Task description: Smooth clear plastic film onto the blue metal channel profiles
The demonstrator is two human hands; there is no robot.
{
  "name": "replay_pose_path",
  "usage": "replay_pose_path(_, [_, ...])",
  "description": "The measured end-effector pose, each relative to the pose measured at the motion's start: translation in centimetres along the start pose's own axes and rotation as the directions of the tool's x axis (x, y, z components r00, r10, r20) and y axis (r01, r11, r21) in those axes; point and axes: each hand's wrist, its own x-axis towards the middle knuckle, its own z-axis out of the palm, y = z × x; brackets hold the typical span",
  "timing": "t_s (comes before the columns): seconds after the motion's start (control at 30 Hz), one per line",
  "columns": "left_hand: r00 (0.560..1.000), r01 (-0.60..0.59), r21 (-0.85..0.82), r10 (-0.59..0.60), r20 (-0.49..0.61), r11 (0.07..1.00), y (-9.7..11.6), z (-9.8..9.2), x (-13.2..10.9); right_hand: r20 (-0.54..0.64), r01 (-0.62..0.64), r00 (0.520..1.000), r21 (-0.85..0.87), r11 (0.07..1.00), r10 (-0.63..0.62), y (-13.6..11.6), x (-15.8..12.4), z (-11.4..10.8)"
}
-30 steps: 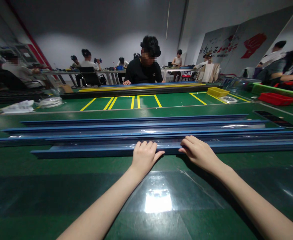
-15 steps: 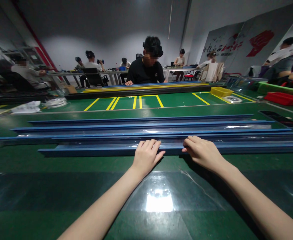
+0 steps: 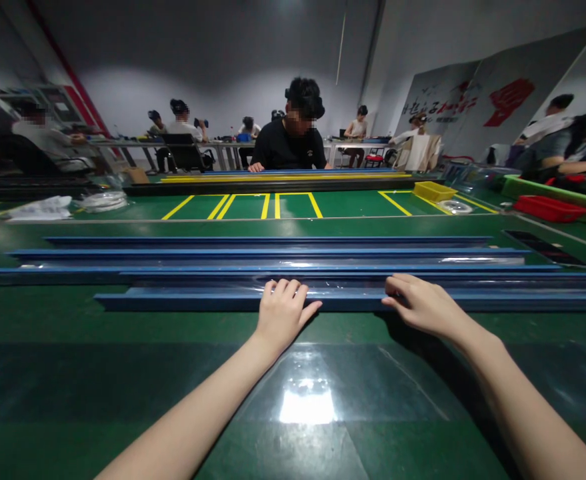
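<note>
While most of the view is filled by a green bench [image 3: 73,327], its near edge is not shown. Along its far edge, black and yellow lengths [image 3: 283,177] are laid in front of a co-worker [image 3: 287,147]. Across the bench's middle, several blue channels [image 3: 273,253] are set side by side, parallel to the far edge, presumably so that their whole length can be carried; their count cannot be told, since the walls overlap. The nearest blue channel [image 3: 187,303] is placed closest to the near edge, likely for easy reach, and lining film [image 3: 345,289] can be seen inside it. Between it and the near edge, a clear film strip [image 3: 97,380] is spread flat. Toward the far right corner, a red tray [image 3: 553,208] and a yellow tray [image 3: 433,192] are set, apparently out of the way, and a phone [image 3: 545,248] is laid nearer the right edge. By the left hand [image 3: 281,312] the channel's near wall is covered, fingers slightly spread and thumb held apart, as if for steadying. By the right hand [image 3: 423,305] the same wall is met further toward the right edge, fingers curled; whether wall or film is pinched cannot be told.
</note>
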Motion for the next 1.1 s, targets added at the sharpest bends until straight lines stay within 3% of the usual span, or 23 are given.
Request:
replay_pose_path(0.2, [1.000,-0.006,0.021,0.006,0.009,1.000,0.0,0.0,0.0,-0.051,0.092,0.994,-0.088,0.992,-0.097,-0.8,0.1,0.7])
replay_pose_path(0.43, [1.000,-0.008,0.029,0.008,0.020,1.000,0.1,0.0,0.0,-0.162,0.217,0.958,-0.133,0.967,-0.238,-4.2,0.9,2.2])
replay_pose_path(1.1, [1.000,-0.015,0.009,0.015,-0.017,1.000,0.0,0.0,0.0,-0.218,0.152,0.964,-0.036,0.988,-0.156,-3.9,1.1,1.9])
